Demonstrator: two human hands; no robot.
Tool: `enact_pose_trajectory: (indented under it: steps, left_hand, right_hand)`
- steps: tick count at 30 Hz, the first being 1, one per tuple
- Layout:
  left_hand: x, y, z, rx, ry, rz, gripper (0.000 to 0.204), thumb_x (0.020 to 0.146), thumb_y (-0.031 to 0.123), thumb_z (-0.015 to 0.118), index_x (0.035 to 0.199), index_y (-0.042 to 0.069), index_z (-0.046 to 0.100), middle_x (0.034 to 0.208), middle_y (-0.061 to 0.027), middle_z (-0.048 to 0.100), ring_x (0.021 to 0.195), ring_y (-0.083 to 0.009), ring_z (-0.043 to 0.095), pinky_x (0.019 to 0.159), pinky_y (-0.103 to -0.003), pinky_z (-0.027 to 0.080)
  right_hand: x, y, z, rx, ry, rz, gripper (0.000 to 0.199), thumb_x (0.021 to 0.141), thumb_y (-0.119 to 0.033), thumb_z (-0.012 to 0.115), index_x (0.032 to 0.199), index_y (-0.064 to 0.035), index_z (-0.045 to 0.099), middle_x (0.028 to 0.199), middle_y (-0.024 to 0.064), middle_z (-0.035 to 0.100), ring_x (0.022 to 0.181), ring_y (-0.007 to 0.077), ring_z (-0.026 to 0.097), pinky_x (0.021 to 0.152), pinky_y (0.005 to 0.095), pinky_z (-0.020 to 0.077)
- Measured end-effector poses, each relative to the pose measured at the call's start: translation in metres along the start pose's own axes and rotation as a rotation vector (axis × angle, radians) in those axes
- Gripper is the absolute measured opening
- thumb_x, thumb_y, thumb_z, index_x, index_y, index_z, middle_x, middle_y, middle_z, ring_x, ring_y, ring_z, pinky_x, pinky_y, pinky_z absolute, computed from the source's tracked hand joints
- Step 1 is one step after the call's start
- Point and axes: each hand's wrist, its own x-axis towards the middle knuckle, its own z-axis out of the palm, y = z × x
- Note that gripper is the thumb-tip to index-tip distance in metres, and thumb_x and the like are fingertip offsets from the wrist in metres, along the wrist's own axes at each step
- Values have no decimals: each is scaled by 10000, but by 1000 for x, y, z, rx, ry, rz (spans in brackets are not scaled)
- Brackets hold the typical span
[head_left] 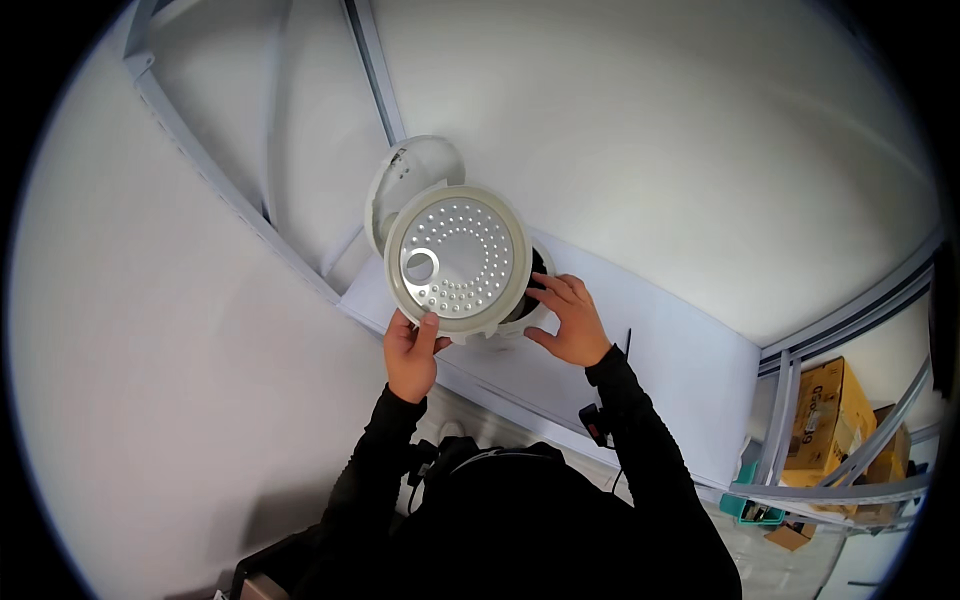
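A round rice cooker lid point(468, 246), with a dimpled metal inner plate and a pale rim, is tilted toward me. My left hand point(411, 358) grips its lower left edge, the thumb on top and the fingers underneath. My right hand point(572, 322) is at the lid's right side, fingers curved and apart from the thumb. Its fingertips are by the rim; whether they touch it I cannot tell. Behind the lid, mostly hidden, stands the white rice cooker body point(543, 312) with a dark opening. A white outer cover point(432, 160) stands up behind on the left.
The white table point(690, 400) reaches to the right, with a thin dark stick-like item point(628, 344) near my right wrist. Grey metal frame bars point(225, 180) run along the left and right. At the far right are a yellow cardboard box point(825, 415) and a teal bin point(742, 507).
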Motion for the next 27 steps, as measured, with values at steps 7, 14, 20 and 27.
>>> enact_pose_trajectory:
  steps: [7, 14, 20, 27]
  left_hand:
    - [31, 8, -21, 0, -63, 3, 333, 1069, 214, 614, 1367, 75, 564, 1223, -22, 688, 997, -100, 699, 751, -252, 606]
    - [57, -4, -17, -77, -244, -15, 388, 1068, 172, 596, 1429, 56, 514, 1272, -43, 667, 1069, -126, 683, 809, -281, 604]
    - [71, -14, 2, -111, -379, -59, 410, 1077, 198, 580, 1437, 24, 488, 1269, -61, 661, 1066, -122, 675, 791, -254, 588]
    - [90, -29, 1, -91, -479, -86, 418, 1081, 240, 569, 1415, 5, 481, 1252, -82, 656, 1032, -121, 675, 778, -256, 593]
  right_hand:
    - [10, 10, 1, -246, -93, -13, 508, 661, -530, 902, 1013, -181, 790, 1239, 9, 683, 1397, 313, 479, 1250, 601, 192]
    - [3, -38, 16, -383, 13, 32, 496, 596, -591, 898, 828, -168, 781, 932, -17, 660, 1194, 287, 561, 1223, 666, 195]
    - [-5, -83, 50, -395, 99, 136, 484, 652, -554, 883, 805, -110, 764, 883, 34, 617, 1016, 280, 555, 1098, 607, 316]
    - [7, -122, 82, -169, 16, 310, 381, 790, -345, 867, 1028, -76, 741, 934, 56, 655, 940, 271, 593, 995, 429, 379]
